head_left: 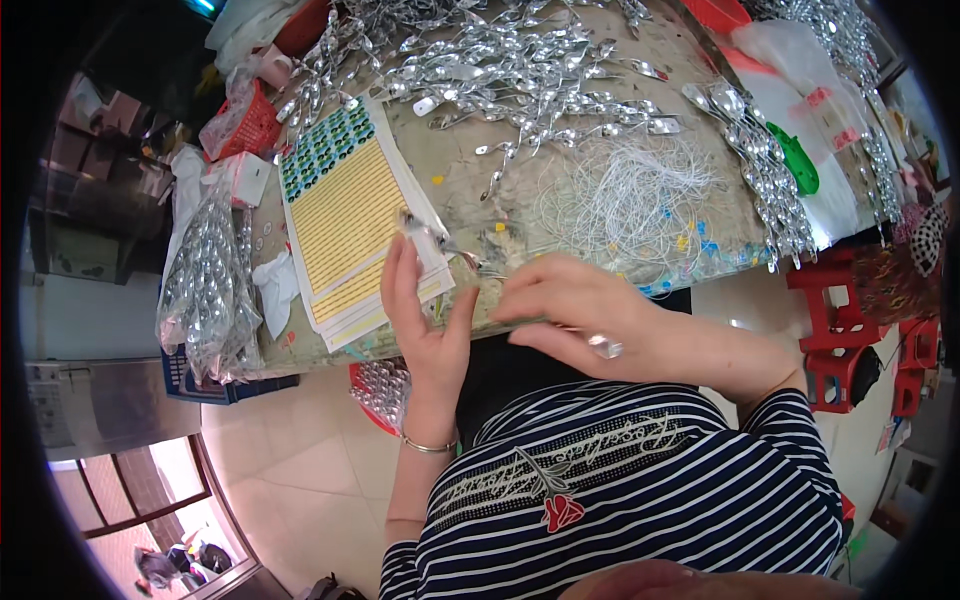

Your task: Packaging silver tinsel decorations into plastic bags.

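Note:
My left hand point(425, 325) is raised over the table's front edge, fingers pointing up and thumb set apart. At its fingertips a twisted shiny silver strip point(462, 256) slants toward my right hand; its upper end is blurred. My right hand point(585, 305) is closed, thumb against bent fingers. Another silver piece point(604, 346) sticks out below its palm, mostly hidden by the hand. Beside the left hand lies a sheet point(350, 225) with rows of yellow strips and round blue-green stickers. Loose white string point(640, 195) is heaped beyond my right hand.
Many twisted silver strips point(520, 85) cover the far part of the worn table point(465, 190). A plastic bag of silver pieces point(208, 285) hangs at the left edge, by a red basket point(252, 122). At right are a green plastic piece point(795, 160) and red stools point(835, 320).

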{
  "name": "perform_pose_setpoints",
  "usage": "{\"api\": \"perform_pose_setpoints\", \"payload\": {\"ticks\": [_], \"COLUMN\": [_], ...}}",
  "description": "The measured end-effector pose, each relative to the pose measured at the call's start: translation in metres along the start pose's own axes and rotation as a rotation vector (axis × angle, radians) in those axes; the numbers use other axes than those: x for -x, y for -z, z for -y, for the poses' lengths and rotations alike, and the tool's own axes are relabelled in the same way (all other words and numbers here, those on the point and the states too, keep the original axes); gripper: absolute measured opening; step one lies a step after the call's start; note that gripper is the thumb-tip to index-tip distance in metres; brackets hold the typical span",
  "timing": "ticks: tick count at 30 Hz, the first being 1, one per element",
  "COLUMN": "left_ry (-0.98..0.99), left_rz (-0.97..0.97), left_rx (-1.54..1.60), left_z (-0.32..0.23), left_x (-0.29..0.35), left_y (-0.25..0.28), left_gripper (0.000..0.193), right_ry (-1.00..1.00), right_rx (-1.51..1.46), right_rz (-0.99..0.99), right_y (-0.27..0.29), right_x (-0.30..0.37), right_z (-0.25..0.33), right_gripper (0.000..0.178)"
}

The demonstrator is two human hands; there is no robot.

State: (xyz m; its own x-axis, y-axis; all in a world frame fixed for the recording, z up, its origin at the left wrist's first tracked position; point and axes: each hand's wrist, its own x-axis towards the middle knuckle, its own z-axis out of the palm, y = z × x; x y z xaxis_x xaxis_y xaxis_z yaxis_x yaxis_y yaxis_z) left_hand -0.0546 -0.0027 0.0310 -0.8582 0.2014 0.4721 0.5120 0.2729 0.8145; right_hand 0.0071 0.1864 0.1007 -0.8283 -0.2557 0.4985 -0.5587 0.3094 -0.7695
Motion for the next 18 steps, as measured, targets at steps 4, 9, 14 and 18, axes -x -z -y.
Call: {"api": "perform_pose_setpoints", "payload": {"ticks": [4,9,14,18], "left_ry": [-0.032,0.338,0.296,0.249], "left_rz": [-0.045,-0.254,-0.267,-0.319], "left_rx": [-0.160,0.565,0.893,0.859], "left_z": [0.001,0.019,-0.002,-0.002], "left_x": [-0.002,0.008,-0.004,-0.017], "left_y": [0.006,-0.002,0.000,0.011], "left_gripper": [0.080,0.061,0.059,0.052], "right_ry": [-0.251,-0.268,-0.539,-0.699], "right_rx": [-0.326,-0.588,-0.828,-0.983], "right_rz": [-0.097,-0.344,-0.222,-0.200], "right_y": [0.025,0.028,0.022,0.009], "right_x": [0.012,0.039,0.061,0.073], "right_z": [0.021,0.013,-0.003,-0.019], "right_gripper": [0.016,0.018,0.023,0.028]}}
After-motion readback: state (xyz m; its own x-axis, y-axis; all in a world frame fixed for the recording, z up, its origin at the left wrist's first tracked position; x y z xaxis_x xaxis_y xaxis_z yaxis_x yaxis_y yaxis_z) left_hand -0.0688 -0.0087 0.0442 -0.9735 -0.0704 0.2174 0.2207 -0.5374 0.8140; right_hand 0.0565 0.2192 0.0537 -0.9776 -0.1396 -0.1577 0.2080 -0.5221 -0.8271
